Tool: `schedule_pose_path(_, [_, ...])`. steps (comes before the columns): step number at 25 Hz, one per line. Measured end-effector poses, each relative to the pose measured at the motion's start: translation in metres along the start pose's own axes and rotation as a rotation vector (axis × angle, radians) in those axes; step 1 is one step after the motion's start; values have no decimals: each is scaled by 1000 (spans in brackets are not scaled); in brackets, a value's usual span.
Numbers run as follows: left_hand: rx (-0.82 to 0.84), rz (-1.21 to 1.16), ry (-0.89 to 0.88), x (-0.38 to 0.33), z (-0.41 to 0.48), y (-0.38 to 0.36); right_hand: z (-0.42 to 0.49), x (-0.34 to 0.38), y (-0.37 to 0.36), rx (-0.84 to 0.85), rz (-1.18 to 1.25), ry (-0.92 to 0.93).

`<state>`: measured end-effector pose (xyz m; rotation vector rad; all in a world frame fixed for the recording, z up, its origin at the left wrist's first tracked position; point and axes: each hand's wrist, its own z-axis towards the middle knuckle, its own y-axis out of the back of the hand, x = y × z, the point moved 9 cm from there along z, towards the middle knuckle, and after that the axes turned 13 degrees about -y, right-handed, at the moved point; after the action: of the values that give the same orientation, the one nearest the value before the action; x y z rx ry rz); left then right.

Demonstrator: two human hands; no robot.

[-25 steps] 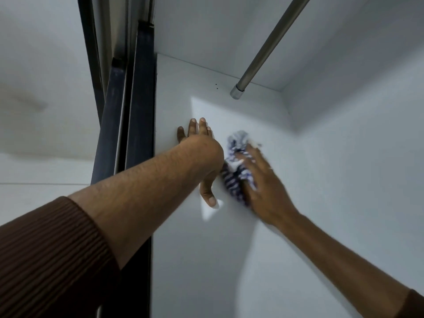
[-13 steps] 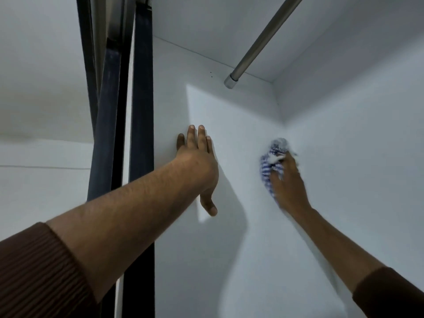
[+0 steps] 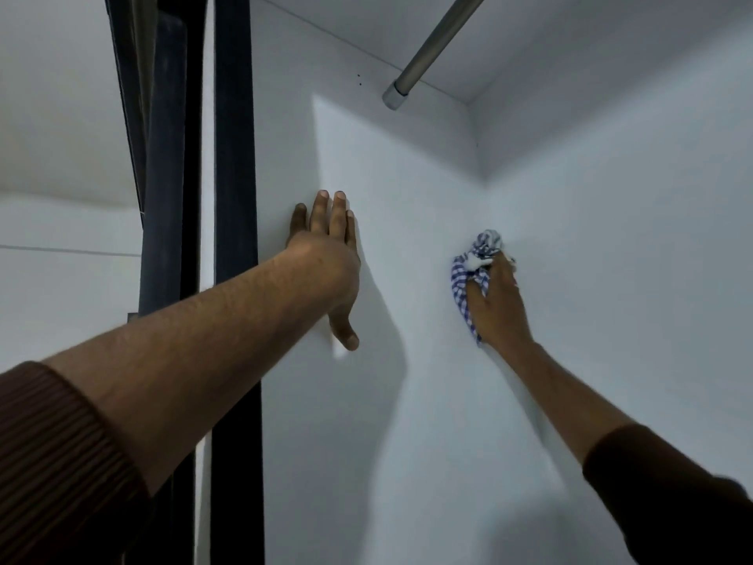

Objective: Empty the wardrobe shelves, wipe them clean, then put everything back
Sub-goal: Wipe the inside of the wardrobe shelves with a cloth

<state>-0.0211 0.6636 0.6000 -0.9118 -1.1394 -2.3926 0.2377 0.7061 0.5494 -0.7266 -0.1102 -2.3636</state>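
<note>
I look up into a white wardrobe compartment. My left hand [image 3: 330,254] lies flat with straight fingers on the left side panel [image 3: 366,401], thumb pointing down. My right hand [image 3: 495,303] holds a bunched blue-and-white checked cloth [image 3: 468,275] against that panel, close to the inner corner where it meets the back wall [image 3: 631,246]. Part of the cloth is hidden under my palm.
A grey metal hanging rail [image 3: 432,46] runs overhead from the upper right into its socket on the side panel. Dark door frame rails [image 3: 234,177] stand at the left edge of the wardrobe. A white room wall lies beyond them.
My right hand has slid the cloth rightward along the side panel, from beside my left hand to the inner corner. My left hand has stayed pressed flat in place.
</note>
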Motion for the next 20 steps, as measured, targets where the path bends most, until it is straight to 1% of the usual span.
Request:
schedule_pose_path(1, [-2, -13, -12, -5, -2, -2, -17, 19, -10, 39, 9, 52])
schedule_pose_path(4, [-17, -29, -36, -23, -10, -9, -110, 87, -44, 151, -13, 316])
schedule_pose_path(6, [-23, -43, -44, -34, -17, -18, -147, 89, -53, 177, -32, 480])
schedule_pose_path(7, [-22, -34, -55, -39, -21, -23, -143, 80, -44, 139, 0, 494])
schedule_pose_path(8, [-18, -20, -62, -44, -25, -30, -128, 63, -30, 66, 27, 424])
schedule_pose_path(9, [-17, -5, -64, -50, -29, -35, -106, 38, -16, -8, 43, 308])
schedule_pose_path(10, [-19, 0, -62, -54, -32, -40, -84, 14, -2, -73, 2, 171])
schedule_pose_path(12, [-29, -14, -55, -57, -34, -46, -53, -33, 14, -104, -103, -116])
schedule_pose_path(13, [-34, -26, -56, -58, -33, -47, -46, -45, 15, -114, -117, -174])
schedule_pose_path(14, [-38, -43, -54, -59, -34, -46, -48, -40, 11, -112, -116, -156])
schedule_pose_path(15, [-44, -60, -54, -60, -33, -46, -55, -24, 2, -94, -111, -76])
schedule_pose_path(16, [-47, -74, -51, -62, -33, -45, -74, -2, -11, -65, -112, 50])
schedule_pose_path(18, [-56, -86, -28, -65, -33, -45, -136, 49, -44, 84, -120, 328])
schedule_pose_path(19, [-66, -91, -19, -63, -33, -45, -166, 64, -57, 161, -134, 471])
schedule_pose_path(20, [-77, -95, -22, -62, -34, -44, -186, 73, -59, 208, -149, 573])
